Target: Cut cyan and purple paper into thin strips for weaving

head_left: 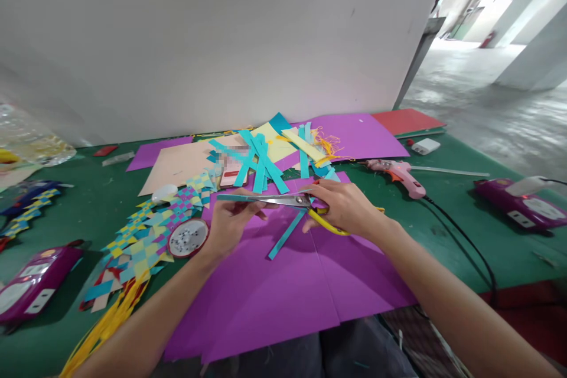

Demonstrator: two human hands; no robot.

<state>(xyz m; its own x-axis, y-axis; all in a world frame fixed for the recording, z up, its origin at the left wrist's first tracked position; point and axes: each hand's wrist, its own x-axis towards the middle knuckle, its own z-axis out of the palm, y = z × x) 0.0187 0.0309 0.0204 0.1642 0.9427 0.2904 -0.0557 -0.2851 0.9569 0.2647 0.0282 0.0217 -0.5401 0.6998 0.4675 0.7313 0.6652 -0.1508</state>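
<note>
My right hand [345, 204] is closed on a pair of scissors [283, 200] with yellow handles, their blades pointing left. My left hand [234, 221] pinches a turquoise paper strip [228, 196], which lies along the blades; whether the blades touch it is hard to tell. Below the scissors, another turquoise strip [286, 237] slants over the large purple sheets [274, 307] in front of me. Beyond both hands is a loose pile of turquoise strips [266, 159], partly over a phone [233, 176].
Left of me are woven paper pieces [146, 239], a round dish of small beads [189, 238], yellow cords [108, 325] and a purple power box [38, 283]. On the right lie a pink glue gun [396, 175] with a cable and another power box [518, 204]. A white panel [221, 47] stands behind.
</note>
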